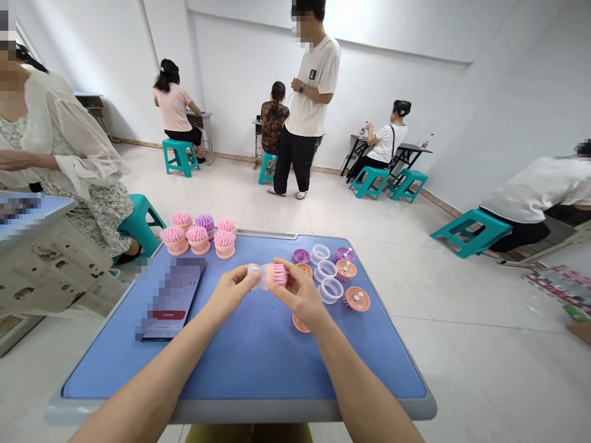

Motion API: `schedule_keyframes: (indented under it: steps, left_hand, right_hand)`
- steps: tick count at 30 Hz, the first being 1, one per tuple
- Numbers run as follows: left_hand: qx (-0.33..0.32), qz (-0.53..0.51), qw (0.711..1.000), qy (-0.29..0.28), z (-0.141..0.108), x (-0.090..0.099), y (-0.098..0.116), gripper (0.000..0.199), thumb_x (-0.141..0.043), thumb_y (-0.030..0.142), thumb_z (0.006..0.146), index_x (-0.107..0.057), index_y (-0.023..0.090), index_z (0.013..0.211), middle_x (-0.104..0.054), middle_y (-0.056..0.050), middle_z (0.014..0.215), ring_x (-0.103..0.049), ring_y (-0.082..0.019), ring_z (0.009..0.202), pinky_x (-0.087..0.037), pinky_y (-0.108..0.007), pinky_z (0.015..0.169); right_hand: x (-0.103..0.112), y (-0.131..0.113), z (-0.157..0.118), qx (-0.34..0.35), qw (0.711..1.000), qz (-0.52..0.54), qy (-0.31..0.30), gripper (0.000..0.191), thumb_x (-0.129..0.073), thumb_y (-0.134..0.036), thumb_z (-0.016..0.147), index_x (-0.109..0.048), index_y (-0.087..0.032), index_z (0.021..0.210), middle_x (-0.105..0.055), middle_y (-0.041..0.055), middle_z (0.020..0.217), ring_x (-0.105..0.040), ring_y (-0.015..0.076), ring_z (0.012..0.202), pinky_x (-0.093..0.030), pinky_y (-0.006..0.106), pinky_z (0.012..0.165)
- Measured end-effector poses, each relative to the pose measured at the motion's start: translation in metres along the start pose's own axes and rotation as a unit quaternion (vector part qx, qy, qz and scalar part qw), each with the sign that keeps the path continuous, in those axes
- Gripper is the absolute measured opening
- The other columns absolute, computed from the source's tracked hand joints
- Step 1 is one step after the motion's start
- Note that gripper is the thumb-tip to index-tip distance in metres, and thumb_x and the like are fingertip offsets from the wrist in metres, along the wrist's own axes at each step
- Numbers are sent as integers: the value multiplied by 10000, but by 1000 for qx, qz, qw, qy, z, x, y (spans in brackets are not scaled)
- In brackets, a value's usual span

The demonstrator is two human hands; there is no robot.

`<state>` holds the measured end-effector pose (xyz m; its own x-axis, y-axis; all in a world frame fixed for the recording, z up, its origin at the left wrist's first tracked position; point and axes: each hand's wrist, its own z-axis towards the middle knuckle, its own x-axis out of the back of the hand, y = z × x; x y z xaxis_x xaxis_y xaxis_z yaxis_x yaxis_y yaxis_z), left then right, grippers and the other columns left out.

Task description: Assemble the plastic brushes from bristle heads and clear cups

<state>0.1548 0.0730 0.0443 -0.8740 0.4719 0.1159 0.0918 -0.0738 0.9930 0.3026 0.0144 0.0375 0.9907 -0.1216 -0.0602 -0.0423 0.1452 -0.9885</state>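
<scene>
Your left hand [234, 289] pinches the translucent piece [257, 271], your right hand [301, 294] the pink brush head [279, 275] — keep both aligned.

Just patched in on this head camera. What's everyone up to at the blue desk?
One person is holding a small brush over the blue desk with both bare hands: the left hand grips its translucent end, the right hand its pink-bristled end. Six more brushes stand bristles up at the far left, five pink and one purple. On the right are three translucent rings, with orange and purple parts around them. A phone lies to the left.
</scene>
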Motion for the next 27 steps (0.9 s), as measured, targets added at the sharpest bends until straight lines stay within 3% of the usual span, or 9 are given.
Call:
schedule_keyframes:
  steps: [5,12,16,20,23,25,27]
  left_hand:
    - [16,30,999,0,1,1,-3,443,-419,527,756,-543,144,574,-451,22,513,-408,-118,517,-317,-233,509]
    - [34,6,999,-2,0,0,0,451,-432,538,747,-574,149,565,-516,-2,532,-421,-123,498,-324,-239,497]
    - [-2,-9,1000,-20,-1,-2,0,274,-572,417,700,-598,162,796,-585,4,694,-518,-150,664,-392,-243,615]
    - [-33,-18,998,-45,-2,-2,-2,389,-651,289,652,-519,194,1005,-598,-21,909,-548,-179,842,-420,-282,747]
    - [-23,-30,999,-39,-1,-2,-3,413,-652,278,647,-491,186,1016,-592,-38,926,-553,-189,860,-425,-311,767]
    - [-10,-48,998,-30,-1,-2,-4,422,-653,288,644,-480,177,1012,-590,-44,918,-557,-192,851,-430,-323,764]
    - [-1,-65,998,-22,-1,-2,-3,428,-656,292,641,-474,172,1009,-585,-44,920,-559,-190,849,-433,-325,766]
  right_hand:
    - [0,-1,-1,20,999,-28,-16,456,-631,-269,679,-502,-231,1116,-535,45,1013,-538,167,875,-466,322,779]
    - [1,-5,0,26,997,-71,-22,434,-631,-270,676,-504,-227,1088,-555,38,972,-543,157,830,-462,298,737]
    - [5,-4,5,-25,993,-114,10,283,-582,-415,703,-565,-175,852,-563,9,739,-529,132,640,-437,261,578]
    - [6,-4,9,-65,986,-155,7,412,-416,-535,773,-517,-157,645,-454,-32,543,-456,92,459,-371,244,471]
    - [6,-3,7,-73,990,-121,-10,423,-416,-539,775,-563,-157,880,-536,5,680,-536,121,575,-428,259,533]
    - [7,-2,5,-73,994,-78,-14,488,-530,-488,733,-472,-203,1124,-565,44,915,-568,146,752,-464,276,626]
    - [7,-2,4,-63,997,-47,-22,603,-627,-410,681,-393,-248,1213,-523,60,1082,-554,153,861,-469,289,706]
